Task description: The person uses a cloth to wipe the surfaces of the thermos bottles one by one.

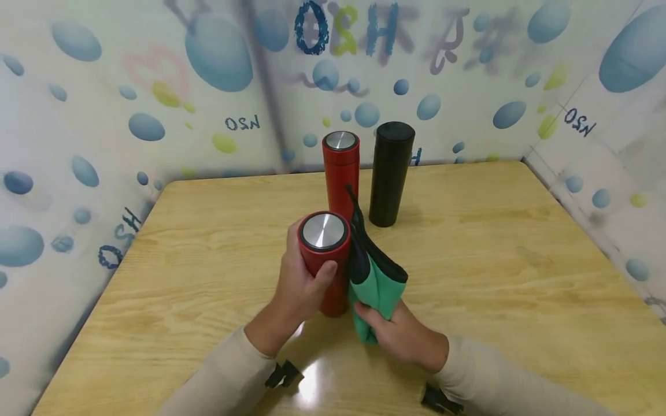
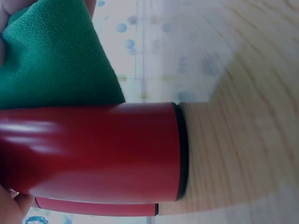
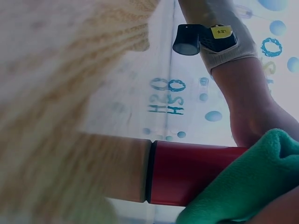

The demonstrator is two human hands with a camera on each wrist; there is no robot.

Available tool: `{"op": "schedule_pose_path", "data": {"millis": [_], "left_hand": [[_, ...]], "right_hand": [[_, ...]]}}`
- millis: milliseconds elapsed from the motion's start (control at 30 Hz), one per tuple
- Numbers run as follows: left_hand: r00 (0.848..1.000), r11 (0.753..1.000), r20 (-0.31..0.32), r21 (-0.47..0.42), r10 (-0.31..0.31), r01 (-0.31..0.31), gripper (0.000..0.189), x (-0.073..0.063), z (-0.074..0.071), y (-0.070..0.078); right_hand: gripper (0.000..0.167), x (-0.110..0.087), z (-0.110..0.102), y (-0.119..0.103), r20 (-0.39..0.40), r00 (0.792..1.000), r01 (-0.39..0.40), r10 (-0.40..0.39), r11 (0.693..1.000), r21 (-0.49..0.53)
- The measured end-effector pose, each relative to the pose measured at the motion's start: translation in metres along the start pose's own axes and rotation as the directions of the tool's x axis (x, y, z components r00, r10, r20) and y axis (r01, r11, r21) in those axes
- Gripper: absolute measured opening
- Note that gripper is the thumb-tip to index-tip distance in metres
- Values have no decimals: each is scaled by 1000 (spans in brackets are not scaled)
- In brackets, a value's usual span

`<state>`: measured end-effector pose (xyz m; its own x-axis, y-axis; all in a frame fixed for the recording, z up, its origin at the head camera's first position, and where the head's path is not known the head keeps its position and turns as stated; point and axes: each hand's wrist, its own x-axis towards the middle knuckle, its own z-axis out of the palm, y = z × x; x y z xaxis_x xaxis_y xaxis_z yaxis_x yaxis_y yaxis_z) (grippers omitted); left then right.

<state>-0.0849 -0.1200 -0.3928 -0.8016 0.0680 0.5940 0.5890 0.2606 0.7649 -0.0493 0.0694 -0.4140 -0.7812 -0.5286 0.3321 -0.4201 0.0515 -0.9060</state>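
Wrapping my left hand round the red flask at the frame's centre, probably to steady it upright, I grip the green cloth with my right hand, seemingly bunched to sit close alongside.

Your left hand grips a shiny red bottle, upright, its lid silver-topped; at its four o'clock, your right hand holds a bunched, black-edged green cloth beside it.
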Motion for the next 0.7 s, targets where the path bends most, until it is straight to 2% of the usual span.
{"op": "schedule_pose_path", "data": {"millis": [133, 267, 400, 700], "left_hand": [[996, 995, -14, -32, 91, -92, 86, -1, 0, -4], [994, 993, -10, -33, 111, -111, 84, 1, 0, -4], [996, 996, 9, -17, 89, -89, 85, 0, 0, -2], [997, 996, -31, 53, 77, -75, 88, -4, 1, -4]], "right_hand": [[14, -1, 1, -2, 2, 993, 117, -117, 993, 4], [19, -2, 0, -3, -3, 985, 171, -171, 985, -30], [23, -4, -1, -2, -24, 989, 148, -149, 988, -49], [25, 1, -1, -2, 16, 993, 119, -119, 993, 2]]}}
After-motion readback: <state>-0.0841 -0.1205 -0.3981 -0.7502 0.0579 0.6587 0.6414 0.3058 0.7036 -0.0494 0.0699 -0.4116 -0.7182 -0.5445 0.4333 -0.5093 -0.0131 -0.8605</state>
